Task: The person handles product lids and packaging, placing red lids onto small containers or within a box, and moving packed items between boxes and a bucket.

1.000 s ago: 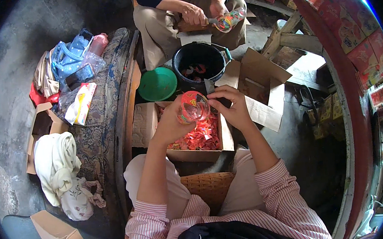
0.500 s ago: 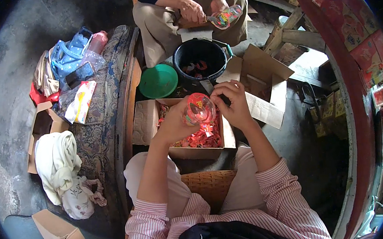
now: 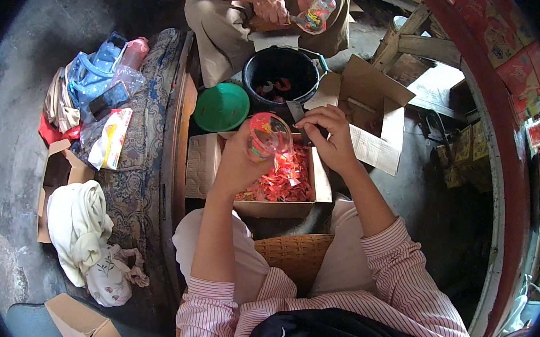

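Observation:
My left hand [image 3: 238, 160] is wrapped round a clear plastic cup [image 3: 279, 143] with a red printed band, tilted so that its round end faces up. Just right of the cup, my right hand [image 3: 330, 139] grips a dark flat blade [image 3: 296, 110] between thumb and fingers, its far end pointing toward the bucket. A small gap separates the blade from the cup. Below both hands lies an open cardboard box [image 3: 274, 212] filled with red plastic shreds [image 3: 287, 183].
Beyond the box stand a green basin [image 3: 221, 107] and a black bucket [image 3: 279, 71] with scraps inside. Opposite sits a person [image 3: 269, 8] holding a similar cup [image 3: 317, 15] and a blade. An opened carton [image 3: 367, 105] is at right; a patterned bench [image 3: 141, 199] with bags runs along the left.
My left hand and the cup have shifted slightly left, and the cup has turned. My right hand has drawn away from the cup's edge, and more of the blade shows.

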Tool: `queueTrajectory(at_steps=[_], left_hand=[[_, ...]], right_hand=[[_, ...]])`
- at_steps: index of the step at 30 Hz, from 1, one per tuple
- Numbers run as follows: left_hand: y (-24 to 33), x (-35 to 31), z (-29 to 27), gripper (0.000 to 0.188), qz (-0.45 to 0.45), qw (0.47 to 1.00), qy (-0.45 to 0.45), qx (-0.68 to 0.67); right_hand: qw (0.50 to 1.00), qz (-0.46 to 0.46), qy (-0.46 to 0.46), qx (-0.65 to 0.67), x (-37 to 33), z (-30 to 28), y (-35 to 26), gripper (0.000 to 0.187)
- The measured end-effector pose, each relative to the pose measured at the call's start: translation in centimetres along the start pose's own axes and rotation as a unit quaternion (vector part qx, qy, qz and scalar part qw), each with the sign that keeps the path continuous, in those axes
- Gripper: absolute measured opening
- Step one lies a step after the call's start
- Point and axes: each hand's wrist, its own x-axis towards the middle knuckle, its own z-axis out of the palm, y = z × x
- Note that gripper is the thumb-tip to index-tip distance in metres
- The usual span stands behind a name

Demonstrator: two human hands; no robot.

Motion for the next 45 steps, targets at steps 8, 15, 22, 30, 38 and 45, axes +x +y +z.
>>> queueTrajectory(at_steps=[8, 15, 22, 30, 38, 45], left_hand=[[-0.1, 0.4, -0.9, 0.048, 0.027, 0.986, 0.156, 0.057], [-0.7, 0.4, -1.5, 0.046, 0.038, 0.983, 0.179, 0.036], [-0.2, 0.3, -1.7, 0.043, 0.045, 0.977, 0.207, 0.040], [-0.4, 0.4, -1.5, 0.044, 0.046, 0.978, 0.201, 0.039], [-0.6, 0.4, -1.2, 0.052, 0.064, 0.987, 0.139, 0.045], [-1.0, 0.1, -0.2, 0.060, 0.020, 0.998, 0.059, 0.027]], right_hand=[[0.992, -0.004, 0.003, -0.129, -0.6, 1.2, 0.7, 0.014], [0.986, -0.022, -0.011, -0.168, -0.7, 1.9, 0.8, 0.021], [0.982, 0.022, 0.018, -0.184, -0.9, 2.2, 1.3, 0.026], [0.984, 0.018, 0.032, -0.175, -0.6, 1.8, 0.5, 0.023], [0.986, 0.102, 0.109, 0.078, -0.4, 1.3, 0.4, 0.012], [0.976, -0.150, 0.136, -0.078, 0.2, -0.3, -1.6, 0.021]])
